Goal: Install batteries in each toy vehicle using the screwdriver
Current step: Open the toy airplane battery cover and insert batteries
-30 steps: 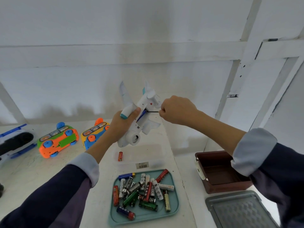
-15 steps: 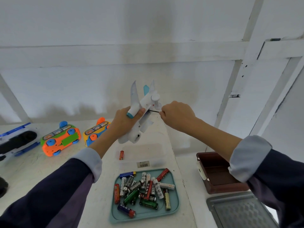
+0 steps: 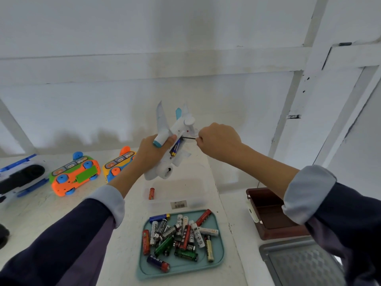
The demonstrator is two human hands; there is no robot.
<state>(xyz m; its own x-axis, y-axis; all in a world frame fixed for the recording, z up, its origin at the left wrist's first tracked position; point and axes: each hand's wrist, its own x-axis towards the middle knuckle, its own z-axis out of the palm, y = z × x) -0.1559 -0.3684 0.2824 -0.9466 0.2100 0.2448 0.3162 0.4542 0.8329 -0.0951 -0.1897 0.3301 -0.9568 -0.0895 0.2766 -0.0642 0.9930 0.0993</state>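
gripping a white toy plane (image 3: 172,145) aloft over the table (image 3: 41,211), left hand (image 3: 151,153) shows its belly, a blue battery (image 3: 175,147) seated; right hand (image 3: 218,141) pinches, apparently, a thin screwdriver (image 3: 188,138).

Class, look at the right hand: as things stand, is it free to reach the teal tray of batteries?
Probably not yet: the right hand grips the screwdriver against the toy plane. The path to the tray looks unobstructed.
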